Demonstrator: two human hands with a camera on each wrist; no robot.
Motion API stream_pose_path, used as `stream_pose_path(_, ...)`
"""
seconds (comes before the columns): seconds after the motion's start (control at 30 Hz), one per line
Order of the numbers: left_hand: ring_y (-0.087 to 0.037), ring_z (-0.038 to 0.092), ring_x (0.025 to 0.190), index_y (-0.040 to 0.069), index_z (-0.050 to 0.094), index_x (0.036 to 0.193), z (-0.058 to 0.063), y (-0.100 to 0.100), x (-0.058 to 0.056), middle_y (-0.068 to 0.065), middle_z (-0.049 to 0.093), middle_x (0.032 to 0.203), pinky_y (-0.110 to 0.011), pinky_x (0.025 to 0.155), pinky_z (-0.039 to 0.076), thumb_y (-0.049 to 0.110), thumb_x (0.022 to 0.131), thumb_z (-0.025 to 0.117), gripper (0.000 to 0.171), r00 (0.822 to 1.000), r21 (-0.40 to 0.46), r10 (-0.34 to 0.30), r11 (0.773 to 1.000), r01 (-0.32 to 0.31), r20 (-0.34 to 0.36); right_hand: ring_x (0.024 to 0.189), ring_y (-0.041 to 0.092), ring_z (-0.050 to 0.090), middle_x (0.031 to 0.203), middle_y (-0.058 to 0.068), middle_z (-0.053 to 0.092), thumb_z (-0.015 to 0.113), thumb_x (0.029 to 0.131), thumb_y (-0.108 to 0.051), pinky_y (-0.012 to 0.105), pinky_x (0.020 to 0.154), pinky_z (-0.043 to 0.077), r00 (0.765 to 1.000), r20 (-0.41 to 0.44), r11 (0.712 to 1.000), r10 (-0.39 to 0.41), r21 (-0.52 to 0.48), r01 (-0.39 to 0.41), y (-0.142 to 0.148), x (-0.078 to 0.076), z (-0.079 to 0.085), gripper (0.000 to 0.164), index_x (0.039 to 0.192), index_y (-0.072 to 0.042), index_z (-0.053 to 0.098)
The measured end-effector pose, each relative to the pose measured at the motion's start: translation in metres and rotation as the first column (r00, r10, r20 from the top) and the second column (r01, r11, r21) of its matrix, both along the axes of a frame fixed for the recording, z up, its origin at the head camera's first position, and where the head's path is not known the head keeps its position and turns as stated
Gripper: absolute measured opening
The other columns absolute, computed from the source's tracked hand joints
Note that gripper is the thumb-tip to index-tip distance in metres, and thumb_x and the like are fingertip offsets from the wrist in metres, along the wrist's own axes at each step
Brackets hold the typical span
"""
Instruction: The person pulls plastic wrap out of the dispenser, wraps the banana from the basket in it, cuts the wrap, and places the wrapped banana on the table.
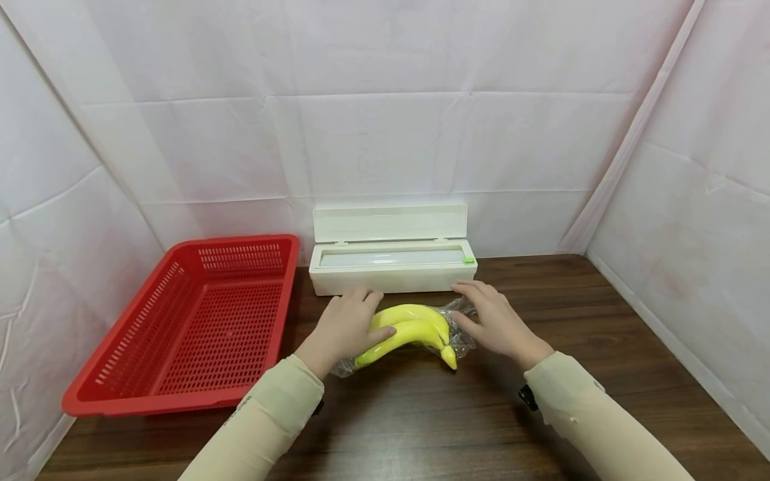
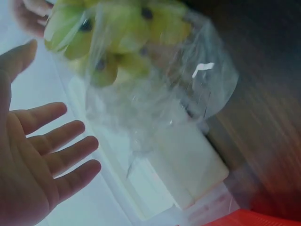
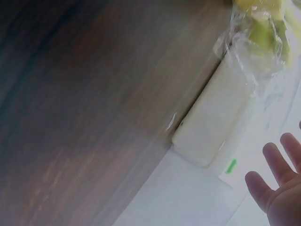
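Observation:
A bunch of yellow bananas (image 1: pixel 415 321) lies on the dark wooden table, wrapped in clear cling film (image 1: pixel 462 325) that bunches loosely at both ends. My left hand (image 1: pixel 344 327) is over the left end of the bunch, thumb across the fruit in the head view. In the left wrist view its fingers (image 2: pixel 66 153) are extended and spread apart, with the film-covered banana tips (image 2: pixel 117 33) beside them. My right hand (image 1: pixel 494 317) is at the stem end, next to the crumpled film. Its fingers (image 3: pixel 278 162) are also spread, with nothing between them in the right wrist view.
Behind the bananas stands a white cling film dispenser box (image 1: pixel 394 279), its lid (image 1: pixel 390 224) raised and a green cutter tab (image 1: pixel 468 260) at the right. A red plastic basket (image 1: pixel 156 405) stands on the left. White cloth walls (image 1: pixel 373 147) enclose the table's back and sides.

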State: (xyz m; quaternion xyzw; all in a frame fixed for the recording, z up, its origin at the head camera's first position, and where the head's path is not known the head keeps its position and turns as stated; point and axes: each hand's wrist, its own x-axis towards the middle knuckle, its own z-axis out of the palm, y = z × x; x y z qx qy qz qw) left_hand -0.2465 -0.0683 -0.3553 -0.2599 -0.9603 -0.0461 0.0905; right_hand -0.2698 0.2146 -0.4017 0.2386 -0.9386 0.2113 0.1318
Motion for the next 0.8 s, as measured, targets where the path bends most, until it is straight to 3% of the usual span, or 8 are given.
stream_pose_path(0.17,-0.030,0.052,0.117,0.008,0.048,0.135,-0.009,0.005,0.003,-0.012,0.052,0.132,-0.047,0.088,0.047,0.055,0.081,0.064,0.073,0.999,0.028,-0.037,0.999,0.037,-0.012,0.133,0.036,0.038,0.145,0.012,0.041,0.059,0.090,-0.046,0.059,0.105,0.029,0.999,0.016,0.999,0.050,0.016,-0.050,-0.009,0.004,-0.001,0.065,0.141,-0.011,0.041)
stream_pose_path(0.37,-0.031,0.051,0.120,0.010,0.045,0.138,-0.014,0.011,0.006,-0.013,0.048,0.137,-0.048,0.091,0.046,0.052,0.079,0.068,0.076,0.999,0.004,-0.047,0.999,0.047,0.011,0.131,0.035,0.042,0.146,0.012,0.040,0.068,0.080,-0.054,0.057,0.103,0.034,0.992,-0.005,0.991,0.128,0.048,-0.127,-0.019,0.005,-0.006,0.078,0.142,-0.014,0.041)
stream_pose_path(0.63,-0.032,0.050,0.121,0.013,0.044,0.139,-0.021,0.015,0.009,-0.014,0.046,0.139,-0.047,0.094,0.045,0.046,0.078,0.072,0.075,0.997,-0.040,-0.047,0.998,0.049,0.056,0.131,0.035,0.043,0.147,0.015,0.039,0.077,0.074,-0.046,0.055,0.105,0.034,0.981,0.015,0.979,0.192,0.062,-0.192,-0.029,0.009,-0.011,0.083,0.142,-0.015,0.041)
stream_pose_path(0.8,-0.029,0.054,0.113,0.012,0.045,0.136,-0.025,0.016,0.010,-0.012,0.049,0.134,-0.044,0.089,0.047,0.041,0.079,0.072,0.069,0.998,-0.059,-0.049,0.997,0.051,0.034,0.128,0.036,0.046,0.143,0.019,0.043,0.078,0.075,-0.038,0.061,0.103,0.032,0.975,-0.041,0.972,0.218,0.092,-0.214,-0.034,0.011,-0.015,0.077,0.139,-0.011,0.045)
